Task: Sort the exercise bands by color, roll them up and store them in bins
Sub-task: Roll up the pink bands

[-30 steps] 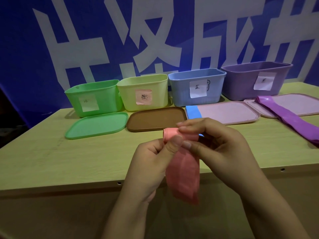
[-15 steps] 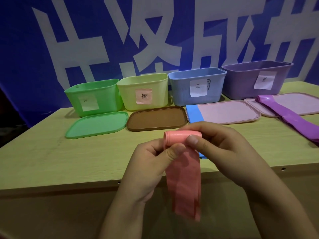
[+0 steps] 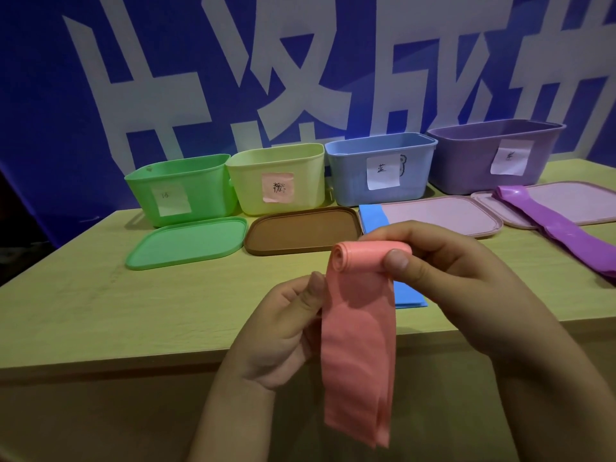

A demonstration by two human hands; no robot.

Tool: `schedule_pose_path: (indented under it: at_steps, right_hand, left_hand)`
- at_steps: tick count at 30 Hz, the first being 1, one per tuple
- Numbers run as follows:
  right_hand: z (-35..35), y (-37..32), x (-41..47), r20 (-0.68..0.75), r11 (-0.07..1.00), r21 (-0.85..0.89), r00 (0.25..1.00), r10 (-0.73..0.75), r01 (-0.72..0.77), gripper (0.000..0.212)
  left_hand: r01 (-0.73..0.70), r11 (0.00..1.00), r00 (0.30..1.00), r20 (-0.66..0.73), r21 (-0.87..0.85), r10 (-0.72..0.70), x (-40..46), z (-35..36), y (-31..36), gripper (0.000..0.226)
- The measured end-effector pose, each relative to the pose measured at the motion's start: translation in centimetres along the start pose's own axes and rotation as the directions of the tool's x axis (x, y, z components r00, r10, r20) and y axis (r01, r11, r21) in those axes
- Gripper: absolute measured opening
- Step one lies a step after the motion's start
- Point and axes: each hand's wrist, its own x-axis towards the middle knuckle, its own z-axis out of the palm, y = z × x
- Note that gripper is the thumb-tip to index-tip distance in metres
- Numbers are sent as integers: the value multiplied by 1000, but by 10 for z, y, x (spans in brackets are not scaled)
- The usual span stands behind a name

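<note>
A pink exercise band hangs in front of the table edge, its top end rolled into a small coil. My right hand pinches the coil between thumb and fingers. My left hand pinches the band's left edge just below the coil. A blue band lies flat on the table behind my hands, partly hidden. A purple band lies at the right, across a lid. Four open bins stand at the back: green, pale yellow with a pink label, blue, purple.
Lids lie in front of the bins: green, brown, and two pale pink ones. The wooden table ends just in front of my hands. A blue banner with white characters fills the background.
The coil has been turned and the loose tail hangs longer. My left thumb has slid off the coil to the band's edge below it. The right hand shifted slightly right.
</note>
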Motion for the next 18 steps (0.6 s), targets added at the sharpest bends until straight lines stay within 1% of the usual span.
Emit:
schedule_pose_path:
  at_steps: [5,7,9,12,15,18]
  right_hand:
    - [-2,0,1,14,999,-33,1000,4,-4,22]
    - [-1,1,1,5,999,-33,1000,-2,2,23]
    - [0,0,1,-10,1000,-31,1000,-4,4,24]
    - [2,1,0,-48,1000,-30,999,-4,3,27]
    - [7,3,0,-107,998,-49,994,-30,25,23]
    - [13,5,1,-138,997,-51,989,-61,54,17]
  left_hand:
    - [-23,1000,999,21,-7,23,-1,-1,3,41]
    - [-48,998,999,-18,47,49,-1,1,5,29]
    - [-68,988,994,-73,137,79,-1,2,6,22]
    - [-102,967,988,-91,234,126,-1,5,8,12]
    - [-101,954,983,-121,283,140,0,8,8,10]
    - [-83,953,977,-166,292,136,1,10,7,21]
